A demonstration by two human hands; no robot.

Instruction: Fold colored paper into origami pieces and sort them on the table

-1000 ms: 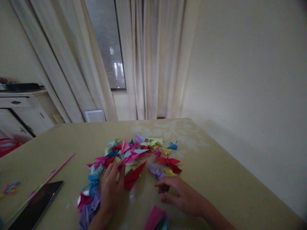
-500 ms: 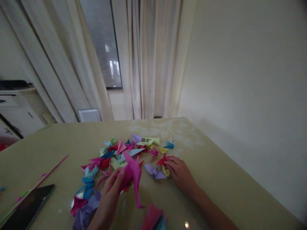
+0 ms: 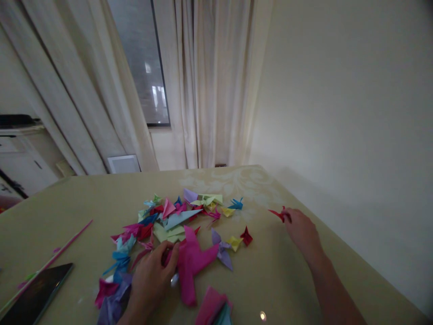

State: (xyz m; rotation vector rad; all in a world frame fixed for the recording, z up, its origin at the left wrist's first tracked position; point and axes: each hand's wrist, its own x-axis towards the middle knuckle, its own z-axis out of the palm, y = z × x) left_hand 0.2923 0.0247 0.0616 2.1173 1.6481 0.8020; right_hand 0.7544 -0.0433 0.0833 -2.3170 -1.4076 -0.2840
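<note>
My left hand [image 3: 152, 273] pinches a large magenta origami crane [image 3: 191, 259] by one end, low over the table beside the heap of folded paper. Out to the right, my right hand [image 3: 302, 230] grips a small red origami crane [image 3: 278, 214], its pointed tip sticking out to the left. Between my hands lie a lilac paper crane [image 3: 222, 250], a yellow folded piece [image 3: 234, 243] and a dark red one [image 3: 246, 236]. A blue paper crane [image 3: 236, 203] sits at the far right end of the heap.
A curved heap of colourful origami [image 3: 169, 216] spreads over the table [image 3: 287, 284]. Folded pink and teal paper [image 3: 214, 307] lies at the near edge. On the left are a dark phone [image 3: 40, 293] and a long thin pink stick [image 3: 64, 248]. A wall [image 3: 355, 135] borders the right.
My right hand has moved right and away from the lilac crane, carrying the red crane; a dark red piece now shows there. The magenta crane in my left hand has turned and come lower.
</note>
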